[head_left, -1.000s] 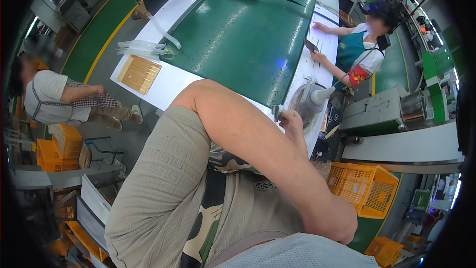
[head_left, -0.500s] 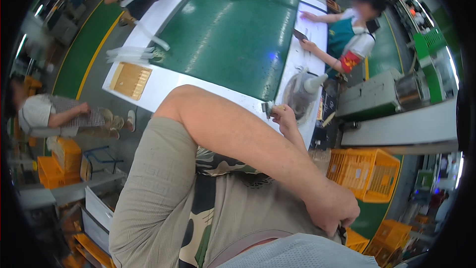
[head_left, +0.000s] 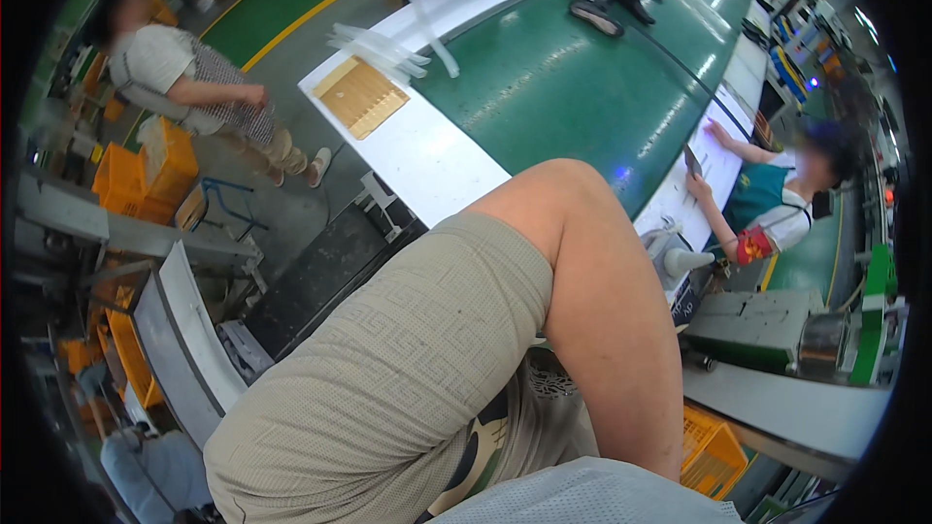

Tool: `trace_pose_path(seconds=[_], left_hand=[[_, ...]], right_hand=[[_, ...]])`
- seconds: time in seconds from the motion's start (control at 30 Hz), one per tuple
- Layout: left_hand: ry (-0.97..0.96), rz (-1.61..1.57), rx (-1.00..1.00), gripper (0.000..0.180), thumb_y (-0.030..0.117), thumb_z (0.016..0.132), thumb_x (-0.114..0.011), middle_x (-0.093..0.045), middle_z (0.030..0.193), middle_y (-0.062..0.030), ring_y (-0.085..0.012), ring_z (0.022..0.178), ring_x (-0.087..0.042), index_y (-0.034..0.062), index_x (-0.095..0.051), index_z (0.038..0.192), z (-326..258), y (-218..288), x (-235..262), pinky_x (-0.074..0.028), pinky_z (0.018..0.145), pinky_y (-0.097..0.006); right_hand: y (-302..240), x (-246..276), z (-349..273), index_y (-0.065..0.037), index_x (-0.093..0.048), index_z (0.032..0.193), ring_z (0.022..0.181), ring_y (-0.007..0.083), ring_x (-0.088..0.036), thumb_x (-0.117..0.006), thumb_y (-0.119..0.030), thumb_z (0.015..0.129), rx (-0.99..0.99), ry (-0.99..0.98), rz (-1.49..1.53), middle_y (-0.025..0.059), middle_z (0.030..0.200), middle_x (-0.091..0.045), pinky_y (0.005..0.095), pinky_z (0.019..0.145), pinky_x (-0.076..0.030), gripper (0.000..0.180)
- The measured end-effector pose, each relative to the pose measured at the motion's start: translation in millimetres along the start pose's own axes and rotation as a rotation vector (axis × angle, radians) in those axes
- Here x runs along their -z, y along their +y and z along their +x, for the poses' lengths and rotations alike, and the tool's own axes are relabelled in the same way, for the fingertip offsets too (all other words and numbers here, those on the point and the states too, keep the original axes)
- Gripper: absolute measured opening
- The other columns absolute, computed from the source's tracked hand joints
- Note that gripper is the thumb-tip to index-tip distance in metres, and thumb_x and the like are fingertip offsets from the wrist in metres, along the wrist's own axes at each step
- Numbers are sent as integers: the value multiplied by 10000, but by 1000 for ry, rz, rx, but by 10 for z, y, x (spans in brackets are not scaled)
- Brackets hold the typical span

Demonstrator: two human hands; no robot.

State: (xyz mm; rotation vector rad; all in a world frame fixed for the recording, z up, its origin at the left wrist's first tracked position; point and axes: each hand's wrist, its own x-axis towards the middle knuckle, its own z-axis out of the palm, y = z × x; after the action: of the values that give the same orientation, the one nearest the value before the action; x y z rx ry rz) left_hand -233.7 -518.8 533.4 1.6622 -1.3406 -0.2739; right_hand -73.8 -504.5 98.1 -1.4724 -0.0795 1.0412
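Note:
A bent bare arm of mine in a beige short sleeve fills the middle of the view. Its elbow points up over the near end of a green conveyor belt. The forearm runs down to the lower right and ends behind grey fabric. Neither of my hands shows, and I see nothing held. Past the elbow, a white cone-topped object stands on the white table edge.
A tan board and clear strips lie on the white table end. Black shoes ride the belt. A co-worker in a green apron works at right; another person stands left. Orange crates and a grey machine flank me.
The view has swung left and the arm now looms larger. The hand seen by the white object earlier is hidden behind the forearm.

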Motion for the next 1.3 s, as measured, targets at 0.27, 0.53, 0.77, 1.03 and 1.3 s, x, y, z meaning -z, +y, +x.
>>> trace_pose_path(seconds=[0.27, 0.53, 0.77, 1.03, 1.3], left_hand=[[227, 141, -68, 325, 244, 792, -736, -690, 898, -159, -316, 844, -678, -8, -648, 976, -532, -30, 440, -530, 684, -386], [889, -241, 121, 363, 243, 834, -753, -707, 963, -127, -230, 895, -686, -7, -656, 1078, -2258, -406, 121, -535, 763, -351], [1428, -456, 788, 356, 78, 846, -737, -689, 1075, -100, -165, 990, -655, 4, -628, 1176, -3914, -471, -1707, -535, 852, -316], [1229, -708, 982, 658, 66, 657, -870, -643, 1062, -64, -153, 955, -616, 30, -586, 1250, -4066, 249, -2031, -518, 811, -299], [1022, -563, 1193, 422, 66, 669, -844, -639, 880, -37, -154, 812, -629, 29, -586, 1001, -4011, 385, -1941, -511, 732, -317]], right_hand=[[-115, 21, -430, -78, -565, 934, 662, 169, -639, -686, -195, 884, -144, -14, 113, 54, 800, -663, 297, 565, -431, 176], [-180, 30, -361, -76, -566, 938, 660, 175, -635, -680, -197, 889, -237, -39, 98, 58, 795, -660, 304, 565, -431, 174], [-218, 157, -300, -94, -546, 978, 696, 206, -653, -658, -197, 899, -240, -32, 88, 71, 834, -665, 316, 567, -432, 171], [-332, 72, -131, -116, -541, 981, 697, 197, -651, -648, -209, 905, -241, -40, 36, 56, 827, -652, 313, 582, -430, 161], [-376, -141, -157, -119, -531, 956, 655, 202, -649, -661, -200, 894, -209, -12, 36, 59, 808, -648, 301, 529, -447, 165]])
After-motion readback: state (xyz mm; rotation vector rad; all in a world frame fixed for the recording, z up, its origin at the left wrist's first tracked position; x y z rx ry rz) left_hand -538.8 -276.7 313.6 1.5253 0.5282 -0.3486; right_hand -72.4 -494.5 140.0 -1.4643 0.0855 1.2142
